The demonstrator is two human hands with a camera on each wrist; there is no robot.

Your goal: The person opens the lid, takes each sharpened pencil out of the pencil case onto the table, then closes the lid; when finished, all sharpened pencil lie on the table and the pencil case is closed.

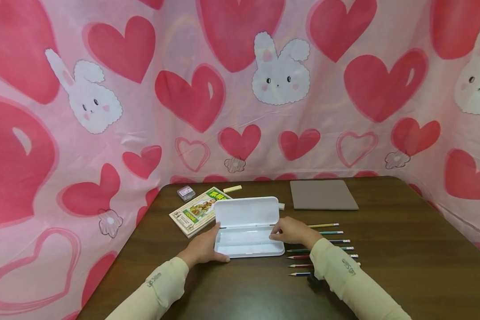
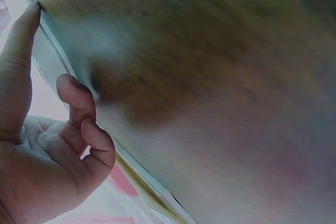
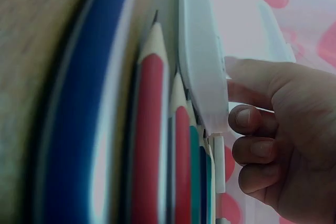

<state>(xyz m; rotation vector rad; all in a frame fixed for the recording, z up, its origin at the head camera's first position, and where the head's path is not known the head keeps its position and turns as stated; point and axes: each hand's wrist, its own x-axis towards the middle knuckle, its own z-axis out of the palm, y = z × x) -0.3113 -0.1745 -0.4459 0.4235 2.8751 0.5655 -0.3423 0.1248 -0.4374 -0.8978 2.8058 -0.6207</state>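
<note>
A white pencil case [image 1: 247, 213] lies on the table with its lid raised, and a pale inner strip [image 1: 240, 236] runs along its inside. My left hand [image 1: 204, 246] grips the case's left end, thumb at the front corner and fingers toward the hinge. Over the right end reaches my right hand [image 1: 294, 231], thumb and index fingertips inside the case. In the right wrist view its other fingers [image 3: 257, 148] curl outside the wall; whether the fingertips pinch anything is hidden. Several sharpened pencils [image 1: 298, 257] lie in a row right of the case, tips toward it, partly under the right forearm.
Behind the case to the left lie a book [image 1: 200, 209], a small box [image 1: 186, 193] and a yellow strip [image 1: 232, 189]. A white block [image 1: 282, 206] shows behind the lid. A flat grey-brown rectangle [image 1: 324, 194] lies at the back right. Heart-printed cloth [image 1: 280, 133] hangs around the table.
</note>
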